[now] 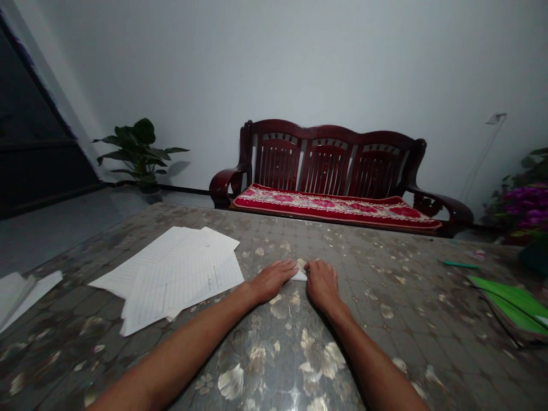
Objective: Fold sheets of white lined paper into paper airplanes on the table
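A small piece of folded white paper (299, 275) lies on the patterned tabletop (265, 365) between my hands. My left hand (274, 278) rests flat, its outstretched fingertips touching the paper's left side. At the right side, my right hand (322, 282) has its fingers curled in, with the thumb and index finger at the paper's edge. Both hands partly cover the paper, so its full shape is hidden. Left of my left hand, several loose lined sheets (184, 279) with handwriting overlap one another.
More white paper (25, 294) sits at the far left edge. To the right are a green pen (461, 265) and a green book or folder (511, 305) with a dark cord over it. Beyond the table stand a wooden bench (325, 165) and a potted plant (143, 151).
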`<state>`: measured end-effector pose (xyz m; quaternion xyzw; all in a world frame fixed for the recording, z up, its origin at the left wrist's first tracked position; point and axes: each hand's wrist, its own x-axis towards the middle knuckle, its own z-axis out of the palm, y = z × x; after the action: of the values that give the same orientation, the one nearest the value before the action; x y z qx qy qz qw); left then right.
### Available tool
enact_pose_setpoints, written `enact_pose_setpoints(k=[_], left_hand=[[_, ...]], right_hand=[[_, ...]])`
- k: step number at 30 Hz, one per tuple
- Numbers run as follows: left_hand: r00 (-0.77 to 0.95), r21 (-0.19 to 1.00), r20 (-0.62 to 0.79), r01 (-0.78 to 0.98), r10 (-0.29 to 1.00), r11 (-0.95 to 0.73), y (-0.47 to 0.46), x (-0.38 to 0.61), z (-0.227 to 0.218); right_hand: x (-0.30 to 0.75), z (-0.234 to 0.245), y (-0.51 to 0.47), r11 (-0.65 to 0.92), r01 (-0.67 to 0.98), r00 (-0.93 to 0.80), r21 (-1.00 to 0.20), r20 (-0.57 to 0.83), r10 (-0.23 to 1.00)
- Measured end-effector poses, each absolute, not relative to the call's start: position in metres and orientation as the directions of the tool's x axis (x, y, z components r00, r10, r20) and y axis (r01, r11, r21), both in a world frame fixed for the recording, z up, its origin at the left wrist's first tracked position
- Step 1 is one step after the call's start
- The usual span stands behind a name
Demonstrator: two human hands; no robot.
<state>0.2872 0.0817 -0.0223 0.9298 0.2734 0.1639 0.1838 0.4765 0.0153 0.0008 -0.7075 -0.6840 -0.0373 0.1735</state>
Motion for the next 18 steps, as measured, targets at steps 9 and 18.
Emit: enact_pose_setpoints(k=[9,18], left_hand=[[0.791,0.193,0.080,0.584,0.606,-0.788,0.061,0.284,-0.010],[0.690,0.105,0.194,0.692,0.697,-0.714,0.074,0.291,-0.017]], right_hand=[[0.476,0.002,-0.001,0.290,0.926,-0.165,-0.241,0.433,0.886],[0.458,-0.009,-0.005,0.311,0.938,-0.262,-0.154,0.270,0.926]])
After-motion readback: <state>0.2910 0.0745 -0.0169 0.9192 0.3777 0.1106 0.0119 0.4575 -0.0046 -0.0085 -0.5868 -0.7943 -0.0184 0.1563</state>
